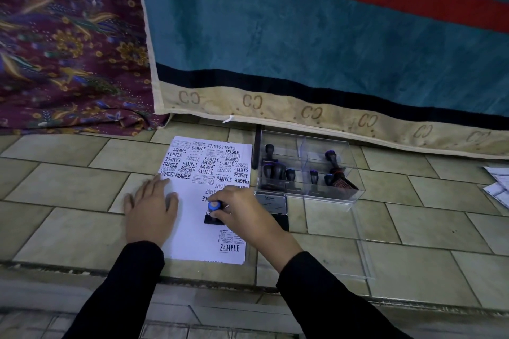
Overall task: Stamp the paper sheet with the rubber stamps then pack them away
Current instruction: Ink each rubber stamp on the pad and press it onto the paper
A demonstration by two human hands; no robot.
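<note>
A white paper sheet (190,239) lies on the tiled floor, its far half covered with black stamp prints. My right hand (242,215) grips a rubber stamp (213,213) with a blue-topped handle, its black base pressed on the paper's middle. My left hand (150,206) lies flat, fingers spread, on the sheet's left edge. To the right stands a clear plastic box (355,184) with several black-handled stamps (278,170) inside. An open ink pad (271,202) sits between the paper and the box.
The box's clear lid (363,261) lies flat on the tiles in front of the box. Hanging teal and patterned purple cloths (303,49) close off the far side. Loose papers (498,184) lie at the right edge. A floor step (192,281) runs just below the sheet.
</note>
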